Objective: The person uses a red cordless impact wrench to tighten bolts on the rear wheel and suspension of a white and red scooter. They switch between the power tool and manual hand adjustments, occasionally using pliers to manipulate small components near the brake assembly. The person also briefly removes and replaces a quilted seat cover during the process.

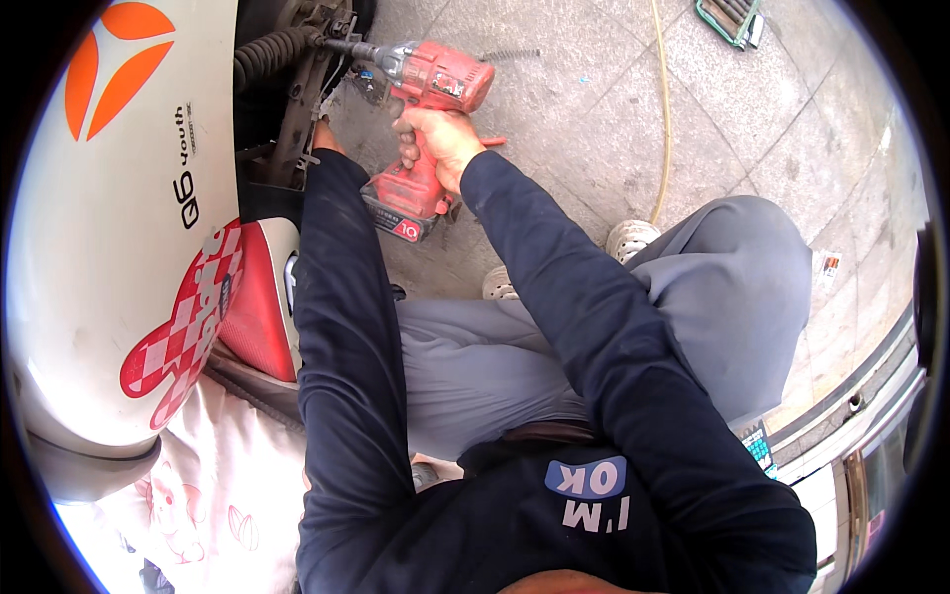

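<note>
My right hand (443,142) is closed round the handle of a red cordless impact wrench (450,79). Its black and red battery (401,220) points down toward me. The wrench's nose and socket (351,48) point left and meet the metal parts at the end of a coil-spring shock absorber (272,54). My left hand (327,137) reaches in beside a dirty metal arm (300,114), below the socket. Only its back edge and wrist show; the fingers are hidden. Both belong to a white scooter (119,247) with orange and checked red decals.
A yellow hose (663,109) runs across the grey paved floor (584,139). A green case of bits (730,20) lies at the far right. A thin dark rod (512,53) lies past the wrench. Light printed cloth (233,485) hangs at lower left.
</note>
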Demonstrator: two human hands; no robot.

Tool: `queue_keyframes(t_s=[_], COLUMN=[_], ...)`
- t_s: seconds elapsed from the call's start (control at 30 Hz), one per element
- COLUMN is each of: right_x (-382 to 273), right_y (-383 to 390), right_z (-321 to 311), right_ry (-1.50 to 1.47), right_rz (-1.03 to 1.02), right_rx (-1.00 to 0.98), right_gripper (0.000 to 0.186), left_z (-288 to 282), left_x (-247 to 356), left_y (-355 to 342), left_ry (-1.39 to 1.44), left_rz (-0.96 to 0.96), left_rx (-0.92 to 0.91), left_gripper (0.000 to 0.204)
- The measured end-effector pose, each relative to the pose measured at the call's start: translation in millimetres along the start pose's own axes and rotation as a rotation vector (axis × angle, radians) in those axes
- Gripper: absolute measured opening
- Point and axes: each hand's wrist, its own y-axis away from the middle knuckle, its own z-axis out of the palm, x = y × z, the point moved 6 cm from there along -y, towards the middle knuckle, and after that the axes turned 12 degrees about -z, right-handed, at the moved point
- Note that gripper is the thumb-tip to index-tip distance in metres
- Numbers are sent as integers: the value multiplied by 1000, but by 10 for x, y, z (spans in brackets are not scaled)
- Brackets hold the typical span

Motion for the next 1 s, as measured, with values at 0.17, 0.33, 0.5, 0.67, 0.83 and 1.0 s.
queue_keyframes(t_s=[0.17,0.33,0.5,0.67,0.83,1.0], right_x=[62,104,144,151,185,131], right_y=[-45,-42,-75,-81,54,65], right_z=[-19,-36,-69,-68,-97,-50], right_ry=[-13,9,40,6,0,1], right_rz=[-47,-21,-53,-56,-101,-84], right_rx=[-25,65,54,53,65,67], right_gripper=[7,7,5,4,6,6], left_z=[-17,-24,38,51,35,-67], left_x=[-64,-66,-20,4,-36,-353], left_y=[-40,-66,63,41,-19,40], left_ry=[-37,-2,-11,-72,-116,-386], left_rz=[10,-60,-39,-55,-62,-250], left_rx=[-25,-19,-41,-76,-82,-212], left_gripper=[45,48,50,50,54,64])
